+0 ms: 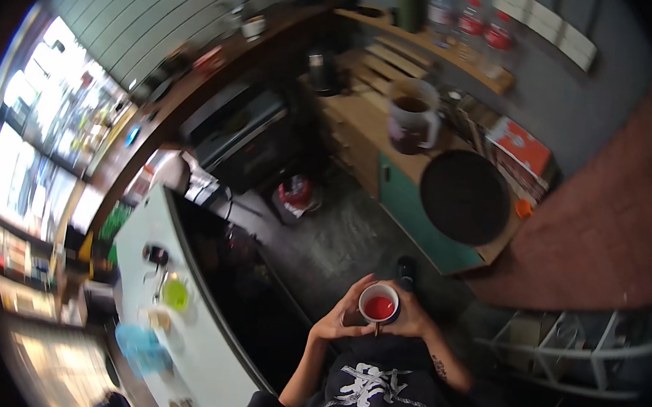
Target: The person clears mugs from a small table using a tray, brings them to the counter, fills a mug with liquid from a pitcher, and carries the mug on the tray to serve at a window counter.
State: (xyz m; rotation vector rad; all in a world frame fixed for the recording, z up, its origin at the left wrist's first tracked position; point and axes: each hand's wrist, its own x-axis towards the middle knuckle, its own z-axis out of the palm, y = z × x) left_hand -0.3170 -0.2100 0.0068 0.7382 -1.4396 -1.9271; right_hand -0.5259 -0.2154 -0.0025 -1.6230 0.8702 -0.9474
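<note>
Holds a white-rimmed cup (380, 292) of red liquid (379, 308) in front of a dark shirt (385, 381) with white print, with the left grip (344, 320) curled around one side, the right grip (411, 319) around the other, and the handle pointing back toward the shirt. Shows what looks like a dark shoe (406, 270) just past the right grip. To the left of the grip, reveals a pale tabletop (200, 331) bearing a bright green cup (175, 294), a blue plastic bag (138, 348) and a small dark jar (155, 254). Ahead and to the right, includes a green-doored cabinet (409, 209) with a round black tray (465, 197), an orange-and-white box (523, 144) and a pitcher (405, 126) of brown liquid on top. Ahead and to the left, shows a red object (295, 191), too blurred to identify, near the floor (339, 238). Farthest ahead, beyond the cabinet top, includes red-capped bottles (470, 30) on a wooden shelf (457, 52).
</note>
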